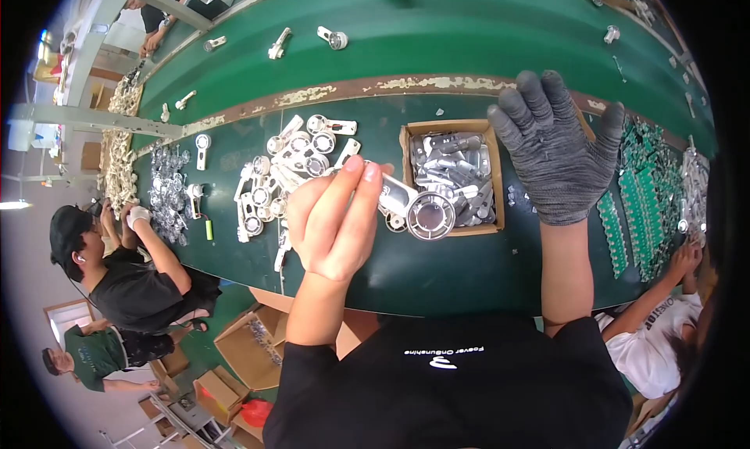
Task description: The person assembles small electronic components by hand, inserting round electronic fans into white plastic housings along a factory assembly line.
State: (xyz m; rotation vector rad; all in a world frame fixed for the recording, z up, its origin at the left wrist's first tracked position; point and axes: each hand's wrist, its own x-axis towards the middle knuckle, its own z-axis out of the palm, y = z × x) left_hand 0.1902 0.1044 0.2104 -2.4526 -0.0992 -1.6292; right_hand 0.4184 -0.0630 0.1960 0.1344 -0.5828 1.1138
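A: Fingers first?

B: Left hand, bare: fingers pinching a white fan unit, its round head out to their right; thumb not visible. Right hand, grey-gloved: fingers spread, no part seen in them.

A: Step in hand?

B: Judged: one unit singled out, probably for checking or fitting. Nothing is held against it.

A: Next move calls for?

B: Likely the right fingers coming across to steady the head, or taking a grey part from the cardboard box between the hands.

A: Edges?

B: In view the fan head overlaps the box's near-left corner — clearance cannot be told. The pile of white units sits just left of the left fingers; a swing that way looks tight. Worn rail beyond both hands, right fingertips overlapping it in view. Green boards lie right of the right fingers.

A: Open room?

B: The worktop on the body side of the fingers — bare, probably best for turning the unit.
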